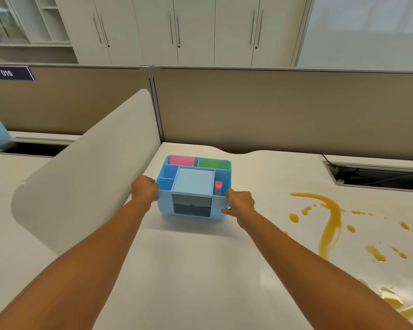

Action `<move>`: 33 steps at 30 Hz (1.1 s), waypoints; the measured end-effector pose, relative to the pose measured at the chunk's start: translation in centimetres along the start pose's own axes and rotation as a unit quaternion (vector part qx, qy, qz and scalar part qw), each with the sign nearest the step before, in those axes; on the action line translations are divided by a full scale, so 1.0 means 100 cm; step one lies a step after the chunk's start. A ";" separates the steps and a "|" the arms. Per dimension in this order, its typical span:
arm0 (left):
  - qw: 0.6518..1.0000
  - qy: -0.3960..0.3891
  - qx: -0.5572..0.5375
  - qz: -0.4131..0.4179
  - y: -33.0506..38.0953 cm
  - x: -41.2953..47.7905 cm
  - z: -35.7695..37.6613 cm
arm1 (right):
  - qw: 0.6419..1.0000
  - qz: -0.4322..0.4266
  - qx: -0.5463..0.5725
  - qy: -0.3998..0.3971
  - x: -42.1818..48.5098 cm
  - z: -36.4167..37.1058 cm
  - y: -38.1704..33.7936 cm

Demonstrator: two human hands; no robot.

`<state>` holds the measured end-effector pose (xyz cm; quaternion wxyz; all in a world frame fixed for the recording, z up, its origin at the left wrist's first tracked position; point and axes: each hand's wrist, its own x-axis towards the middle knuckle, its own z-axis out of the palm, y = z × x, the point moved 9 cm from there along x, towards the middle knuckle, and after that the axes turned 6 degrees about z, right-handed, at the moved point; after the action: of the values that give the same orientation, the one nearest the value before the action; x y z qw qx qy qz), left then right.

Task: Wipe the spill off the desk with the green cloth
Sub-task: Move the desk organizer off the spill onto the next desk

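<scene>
Only one view here, the head camera, looking down over both arms at a white desk. Both hands are on a blue organizer near the back left corner by the white divider. The left hand is curled into a closed grip on the organizer's left wall, and the right hand is clamped on the front right corner with a finger or two pointing along the lower edge. It looks slightly tipped toward the camera with a shadow under it, so I'd guess it's lifted or being slid, can't say which.

The green cloth is in the back right compartment, folded, right beside a pink cloth in the back left one. A small red-topped thing stands in the right-hand slot; can't tell what it is.

The spill is an orange-brown streak with droplets, well off to the right, with more pooled at the bottom right corner.

My take: the step is getting the cloth within reach. Keep the organizer level, set it down short of the spill so its base stays dry, then free one hand and pick the green one, not the pink.
</scene>
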<state>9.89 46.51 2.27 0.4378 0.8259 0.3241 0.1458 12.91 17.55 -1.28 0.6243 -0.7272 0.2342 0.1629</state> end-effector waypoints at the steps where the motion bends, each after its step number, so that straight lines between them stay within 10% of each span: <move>1: 1.000 -0.002 -0.002 -0.003 -0.005 0.001 -0.003 | 1.000 0.001 -0.002 0.000 -0.002 0.005 0.002; 24: 0.993 -0.019 0.092 0.071 0.000 -0.012 -0.005 | 0.999 0.008 -0.051 0.007 -0.013 0.022 0.017; 33: 0.861 -0.180 0.326 0.347 0.043 -0.062 0.077 | 0.997 -0.047 -0.063 0.023 -0.014 0.019 0.008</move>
<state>11.03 35.82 1.63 0.1148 0.9924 -0.0389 0.0232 11.35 19.48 -1.52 0.5790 -0.7787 0.2030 0.1310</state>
